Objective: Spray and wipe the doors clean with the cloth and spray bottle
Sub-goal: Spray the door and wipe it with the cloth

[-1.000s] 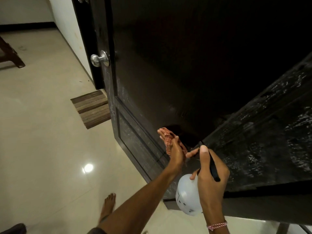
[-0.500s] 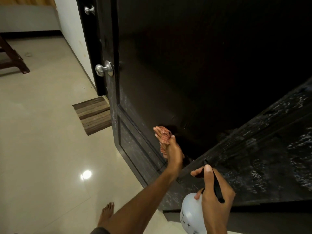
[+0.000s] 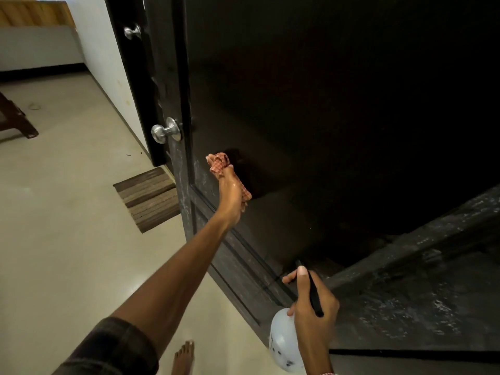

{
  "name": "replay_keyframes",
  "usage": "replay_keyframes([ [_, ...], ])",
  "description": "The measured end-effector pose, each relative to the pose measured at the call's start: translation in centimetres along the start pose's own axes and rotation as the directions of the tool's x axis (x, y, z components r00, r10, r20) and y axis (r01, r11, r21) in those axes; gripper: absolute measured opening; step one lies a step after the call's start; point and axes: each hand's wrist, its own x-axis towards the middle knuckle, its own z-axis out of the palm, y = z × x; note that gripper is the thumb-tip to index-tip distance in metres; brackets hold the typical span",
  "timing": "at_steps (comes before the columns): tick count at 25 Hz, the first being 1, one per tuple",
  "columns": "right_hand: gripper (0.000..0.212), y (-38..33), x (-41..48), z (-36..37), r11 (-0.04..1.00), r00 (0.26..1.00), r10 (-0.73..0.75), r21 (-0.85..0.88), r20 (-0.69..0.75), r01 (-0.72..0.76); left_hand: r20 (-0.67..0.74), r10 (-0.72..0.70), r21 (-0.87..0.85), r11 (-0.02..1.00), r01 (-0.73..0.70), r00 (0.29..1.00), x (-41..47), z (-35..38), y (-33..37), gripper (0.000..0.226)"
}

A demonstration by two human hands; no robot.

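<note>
Cloth [image 3: 219, 165] climbed the door [image 3: 297, 104] in left hand [image 3: 231, 194]; right hand [image 3: 308, 312] grips bottle [image 3: 281, 343]

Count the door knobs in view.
2. The lower knob is on the edge of the door, up and left of the cloth in the left hand. The upper knob is farther back, near the picture's top. Others may be hidden.

1. One cam only, head-worn, wide-angle.
2. Looks fwd + down along both arms, from above and behind them.
3. Faces dark door [image 3: 324, 104] close up; it fills centre + right of frame, floor [image 3: 67, 239] on left.
4. Mid-frame: left hand [image 3: 230, 190] w/ cloth [image 3: 217, 165] on door. Low, nearer lens: right hand [image 3: 313, 301] w/ spray bottle [image 3: 281, 339].
5. Bare foot [image 3: 184, 357] at bottom edge, so tilt is steep.
</note>
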Motion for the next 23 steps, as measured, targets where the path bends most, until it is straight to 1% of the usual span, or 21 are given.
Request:
replay_keyframes([
  [2, 0.048, 1.6, -0.5, 1.3, 1.0, 0.999, 0.01, -0.011, -0.038, -0.011, 0.045, -0.011, 0.008, 1.0, 0.01, 0.999, 0.9, -0.6, 0.5, 0.047],
  [4, 0.049, 3.1, -0.9, 2.3, 0.999, 0.999, 0.022, -0.038, -0.045, -0.024, 0.082, -0.023, 0.063, 0.998, 0.017, 0.996, 1.0, -1.1, 0.2, 0.049],
  [7, 0.054, 4.9, -1.4, 3.3, 0.998, 1.0, 0.013, -0.064, -0.02, -0.014, 0.132, 0.018, 0.173, 0.984, -0.041, 0.991, 1.9, -2.4, -1.0, 0.055],
  [8, 0.058, 5.0, -1.4, 3.5, 0.998, 1.0, 0.009, -0.063, -0.019, -0.011, 0.152, 0.04, 0.209, 0.975, -0.072, 0.988, 2.2, -2.9, -1.4, 0.058],
  [10, 0.062, 4.5, -1.5, 4.0, 0.998, 0.999, 0.035, -0.042, -0.031, -0.036, 0.176, 0.073, 0.27, 0.955, -0.12, 0.982, 5.0, -4.6, -3.8, 0.075],
  [12, 0.051, 3.6, -1.4, 4.3, 0.997, 0.997, 0.069, -0.025, -0.038, -0.07, 0.195, 0.081, 0.332, 0.932, -0.143, 0.978, 8.1, -6.0, -6.0, 0.084],
  [13, 0.043, 3.2, -1.3, 4.3, 0.996, 0.996, 0.078, -0.029, -0.035, -0.079, 0.187, 0.07, 0.351, 0.927, -0.134, 0.98, 8.2, -6.1, -5.5, 0.081],
  [15, 0.033, 2.5, -0.9, 4.5, 0.997, 0.997, 0.071, -0.029, -0.021, -0.072, 0.137, 0.07, 0.343, 0.932, -0.114, 0.988, 6.6, -5.9, -2.3, 0.062],
  [17, 0.027, 2.0, -0.4, 4.7, 0.998, 0.998, 0.062, -0.02, -0.016, -0.062, 0.101, 0.08, 0.314, 0.943, -0.108, 0.992, 5.5, -5.8, 0.4, 0.043],
  [18, 0.026, 2.1, -0.2, 4.8, 0.998, 0.998, 0.06, -0.017, -0.013, -0.06, 0.084, 0.072, 0.307, 0.947, -0.094, 0.994, 5.5, -6.2, 1.2, 0.038],
  [20, 0.027, 2.5, 0.0, 5.1, 0.998, 0.998, 0.068, -0.012, -0.006, -0.068, 0.039, 0.066, 0.334, 0.94, -0.075, 0.997, 5.9, -7.4, 2.0, 0.036],
  [23, 0.025, 2.8, -0.1, 6.2, 0.996, 0.995, 0.093, 0.002, 0.026, -0.093, 0.045, 0.03, 0.376, 0.926, -0.045, 0.999, 6.3, -10.4, 1.3, 0.042],
])
